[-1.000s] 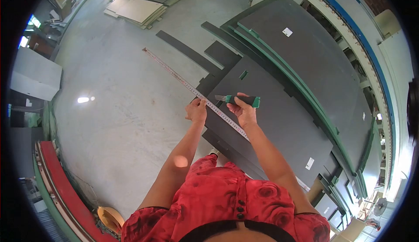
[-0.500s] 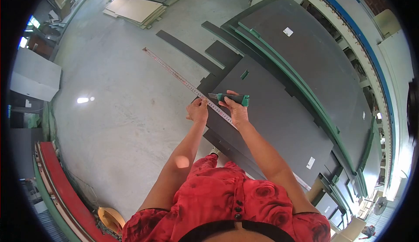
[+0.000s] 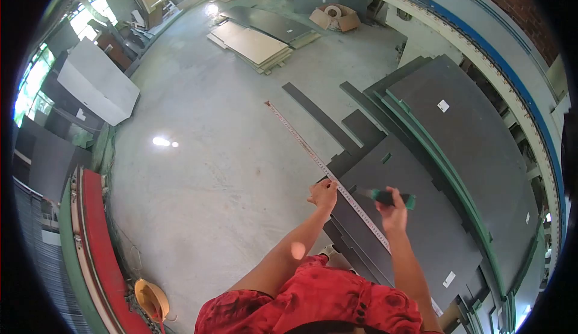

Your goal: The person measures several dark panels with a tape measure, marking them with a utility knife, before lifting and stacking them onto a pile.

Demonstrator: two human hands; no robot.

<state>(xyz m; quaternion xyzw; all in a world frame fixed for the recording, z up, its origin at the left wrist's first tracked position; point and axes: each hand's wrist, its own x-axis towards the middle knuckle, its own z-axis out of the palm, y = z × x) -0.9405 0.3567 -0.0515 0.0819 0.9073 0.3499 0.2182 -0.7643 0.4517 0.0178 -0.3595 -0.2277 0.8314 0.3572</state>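
A long tape measure blade [image 3: 361, 213] lies slantwise over a dark grey board [image 3: 421, 180], its far end sticking out past the board's edge over the floor. My left hand [image 3: 325, 194] is closed at that edge, thumb and fingers pinching the tape. Closed round a green and black utility knife [image 3: 383, 198], my right hand [image 3: 394, 216] is above the board, just right of the tape and apart from it. The knife's tip points left toward the tape and is smeared by motion.
Larger dark sheets [image 3: 475, 117] are stacked at the right, beside a long machine with a blue rail [image 3: 500, 51]. A narrow dark strip [image 3: 319, 115] lies ahead. Farther off are pale boards [image 3: 253, 44] and a cardboard box [image 3: 343, 20]. A yellow hard hat [image 3: 150, 299] sits lower left.
The head view has swung, so the scene sits lower and farther right. My right hand has drawn the knife away from the tape to the right. My left hand stays at the tape.
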